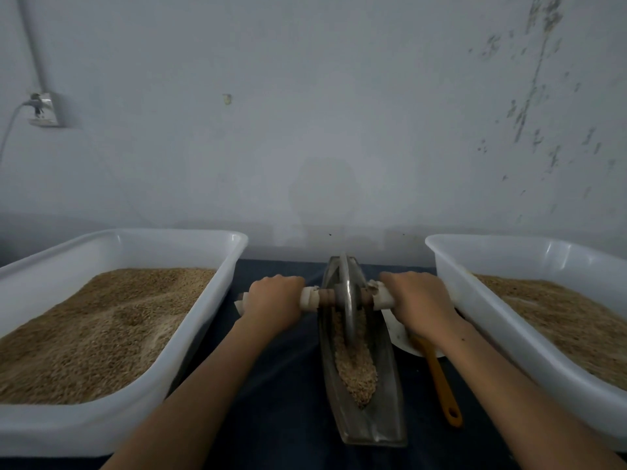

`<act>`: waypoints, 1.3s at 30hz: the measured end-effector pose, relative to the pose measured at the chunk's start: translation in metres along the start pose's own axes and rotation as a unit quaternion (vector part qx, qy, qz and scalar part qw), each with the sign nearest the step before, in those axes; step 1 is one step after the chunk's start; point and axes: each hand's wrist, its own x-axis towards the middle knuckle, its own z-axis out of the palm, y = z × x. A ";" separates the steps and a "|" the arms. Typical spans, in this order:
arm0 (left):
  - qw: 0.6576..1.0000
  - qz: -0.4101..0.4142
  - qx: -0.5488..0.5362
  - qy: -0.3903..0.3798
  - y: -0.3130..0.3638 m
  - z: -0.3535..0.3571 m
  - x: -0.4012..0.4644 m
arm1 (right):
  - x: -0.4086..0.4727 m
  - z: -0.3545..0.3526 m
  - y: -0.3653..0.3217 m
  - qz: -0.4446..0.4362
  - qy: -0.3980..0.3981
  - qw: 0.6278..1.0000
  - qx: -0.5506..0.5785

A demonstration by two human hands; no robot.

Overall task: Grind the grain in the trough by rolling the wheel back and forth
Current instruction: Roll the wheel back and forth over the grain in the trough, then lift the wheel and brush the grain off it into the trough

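Metal wheel (346,296) upright in narrow trough (390,412) — far end, grain (356,368) (tan) nearer

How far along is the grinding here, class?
Done: the trough is loaded. In hand: left hand and right hand grip the axle, the wheel towards the far end. Left: the grain at the near end looks coarse, so much rolling remains.

Dim, bluish light is filling the scene, leaving colours muted. A faint shadow is falling on the wall (322,96) directly above the wheel (348,296). Small glare spots are showing on the tub rims either side of the wheel. Wide-angle distortion is bending the tubs outward; detail is looking soft throughout.
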 end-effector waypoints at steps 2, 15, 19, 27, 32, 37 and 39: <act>1.000 0.001 -0.010 -0.014 -0.002 0.000 0.000 | 0.000 -0.003 -0.001 -0.004 -0.016 1.000 -0.003; 0.971 0.000 -0.037 -0.238 -0.002 -0.017 0.001 | 0.002 -0.019 0.005 -0.011 -0.232 0.972 0.022; 0.977 0.015 -0.044 -0.207 -0.004 -0.018 0.000 | 0.003 -0.017 0.004 -0.024 -0.192 0.981 0.020; 0.975 0.056 -0.088 -0.195 -0.009 -0.020 -0.002 | -0.002 -0.013 0.010 -0.063 -0.124 0.988 0.061; 0.976 0.058 -0.090 -0.190 -0.011 -0.019 -0.002 | -0.008 -0.021 0.014 -0.089 -0.091 0.987 0.099; 0.987 0.045 -0.098 -0.119 -0.011 -0.013 -0.006 | -0.028 -0.021 0.015 -0.109 0.027 0.982 0.152; 0.992 0.042 -0.098 -0.065 -0.010 -0.011 -0.010 | -0.039 -0.018 0.016 -0.111 0.088 0.980 0.137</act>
